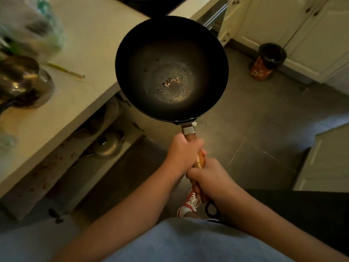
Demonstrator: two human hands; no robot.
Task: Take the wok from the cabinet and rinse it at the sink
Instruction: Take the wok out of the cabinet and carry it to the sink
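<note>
Above the floor, just off the counter [90, 59] edge, the wok [171, 68] hangs level, out of the cabinet [105, 140] below, whose inside shows a metal lid. Both hands clamp the wooden handle [200, 159] — left hand [182, 153] forward near the pan, right hand [208, 178] behind at the end. Two-handed grip likely because the pan is heavy and long. Crumbs sit in the bowl, so level carry keeps them in. Sink not in view — carry comes next.

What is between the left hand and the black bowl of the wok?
In the head view, only the handle: a short brown stretch and its metal collar separate the left hand from the wok.
</note>
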